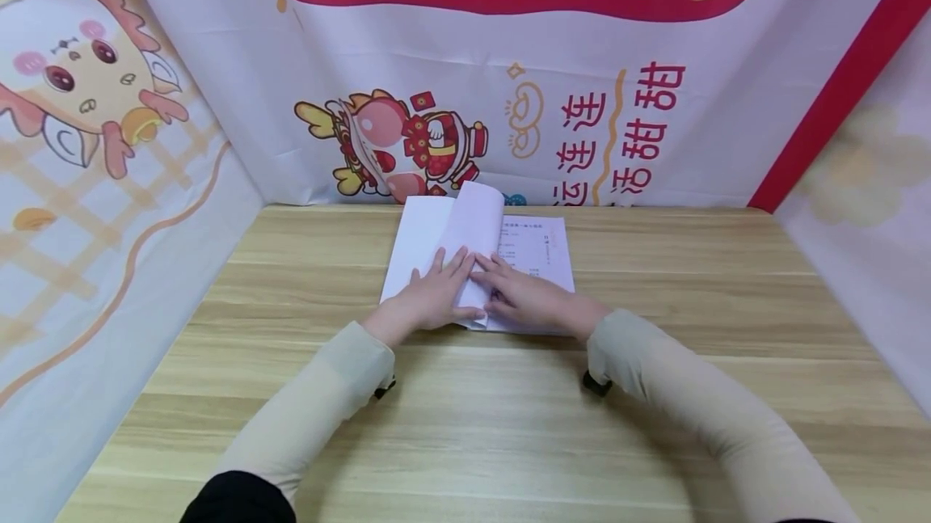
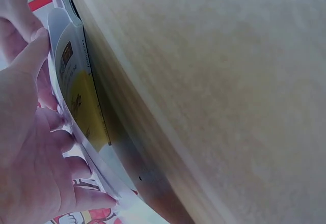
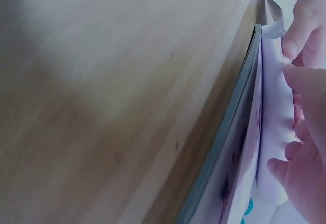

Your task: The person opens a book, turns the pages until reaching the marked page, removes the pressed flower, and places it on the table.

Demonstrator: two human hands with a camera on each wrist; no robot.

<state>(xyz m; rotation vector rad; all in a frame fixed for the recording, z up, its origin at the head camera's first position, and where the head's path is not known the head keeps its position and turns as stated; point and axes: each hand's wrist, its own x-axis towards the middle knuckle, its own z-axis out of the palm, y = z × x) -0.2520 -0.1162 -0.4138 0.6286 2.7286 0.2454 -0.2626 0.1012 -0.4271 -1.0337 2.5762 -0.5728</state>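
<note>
Both hands lay together on an open booklet (image 1: 480, 260) at the middle of the worktop (image 1: 465, 394), toward its far side. The left hand (image 1: 431, 297) rested flat, fingers straight, on the blank left page, its thumb against the near edge of a page (image 1: 474, 240) that stood curled up over the spine. The right hand (image 1: 529, 295) lay just beside it on the printed right page, fingers stretched toward the raised page and touching its lower part. In the left wrist view, the left hand's fingers (image 2: 61, 137) pressed the paper, and a yellow patch showed on a sheet (image 2: 84, 102) beneath. In the right wrist view, the right hand's fingertips (image 3: 298, 81) pressed into the bulging white page (image 3: 275, 112). Behind the booklet hung a banner (image 1: 509, 70) with cartoon figures and red characters.
</note>
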